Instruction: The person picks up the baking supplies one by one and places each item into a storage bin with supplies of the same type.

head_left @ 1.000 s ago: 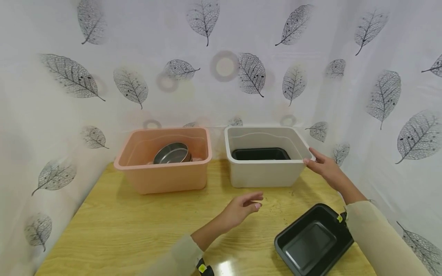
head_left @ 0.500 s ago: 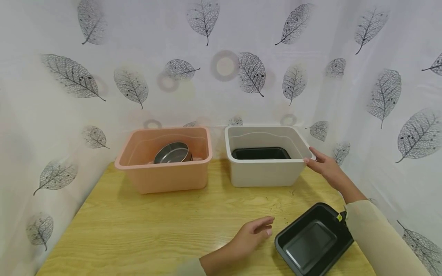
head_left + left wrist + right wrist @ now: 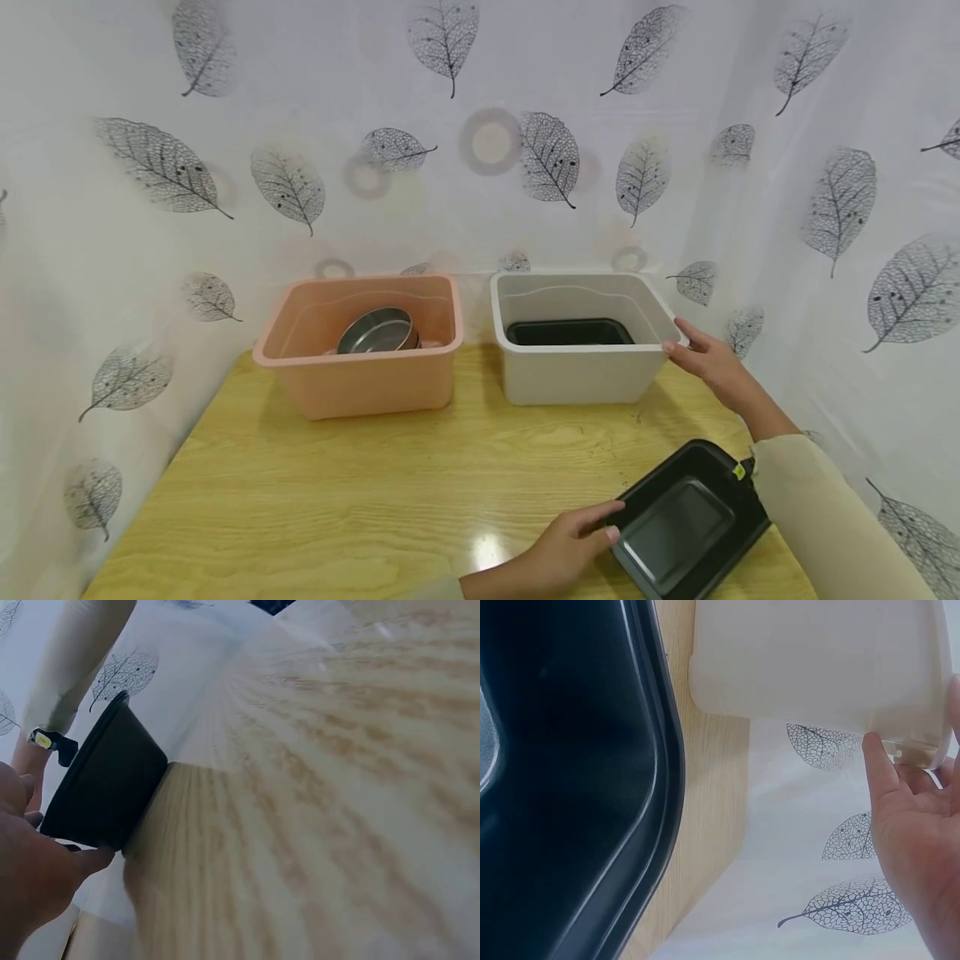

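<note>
A black rectangular baking pan (image 3: 678, 533) stands on the table at the front right. My left hand (image 3: 558, 554) is at its near left corner, thumb over the rim and a finger against the outer wall, which the left wrist view shows from the side. At the back right is a white plastic bin (image 3: 573, 375). My right hand (image 3: 708, 362) grips the bin's front right rim corner, thumb on the outside. Inside the bin lies a dark pan (image 3: 570, 332), mostly hidden by the front wall.
Left of the white bin stands a salmon-coloured bin (image 3: 363, 387) with a round metal pan (image 3: 378, 331) in it. The wood-grain table (image 3: 337, 492) reaches back to a leaf-print curtain (image 3: 420, 217). My right forearm passes over the black pan's right side.
My left hand has moved right and toward me, from the table's middle to the black pan's corner. The right hand stays on the white bin's rim.
</note>
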Demonstrator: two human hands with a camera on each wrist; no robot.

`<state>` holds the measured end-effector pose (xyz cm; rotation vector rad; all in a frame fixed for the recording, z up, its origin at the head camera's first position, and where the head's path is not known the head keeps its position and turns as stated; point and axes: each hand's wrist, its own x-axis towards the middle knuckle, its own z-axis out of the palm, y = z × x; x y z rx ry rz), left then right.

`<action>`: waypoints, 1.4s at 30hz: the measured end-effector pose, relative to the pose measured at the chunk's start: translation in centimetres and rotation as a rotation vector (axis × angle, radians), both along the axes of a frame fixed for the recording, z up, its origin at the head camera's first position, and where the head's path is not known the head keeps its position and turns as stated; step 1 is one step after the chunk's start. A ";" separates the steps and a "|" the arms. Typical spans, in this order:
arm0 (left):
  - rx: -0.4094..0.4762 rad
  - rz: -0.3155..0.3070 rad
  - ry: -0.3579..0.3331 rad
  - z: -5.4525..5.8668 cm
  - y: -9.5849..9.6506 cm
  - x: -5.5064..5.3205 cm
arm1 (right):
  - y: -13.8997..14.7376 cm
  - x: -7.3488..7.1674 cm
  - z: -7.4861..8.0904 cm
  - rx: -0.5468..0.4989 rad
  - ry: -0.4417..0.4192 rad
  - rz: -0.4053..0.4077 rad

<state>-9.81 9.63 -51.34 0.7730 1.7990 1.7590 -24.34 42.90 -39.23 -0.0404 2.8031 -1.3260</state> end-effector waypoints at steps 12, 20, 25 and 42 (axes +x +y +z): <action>-0.027 0.031 -0.051 -0.3 0.9 0.5 | 0.0 0.0 0.0 0.009 0.000 0.005; 0.054 0.072 -0.083 -0.7 1.4 0.2 | 0.0 -0.2 0.0 -0.023 -0.002 0.020; 0.114 0.097 -0.147 -0.4 1.4 -0.7 | 0.1 -0.2 -0.1 -0.025 -0.002 0.008; 0.260 0.077 -0.378 0.1 -0.7 -4.0 | 0.4 -0.5 -0.4 -0.018 0.001 0.008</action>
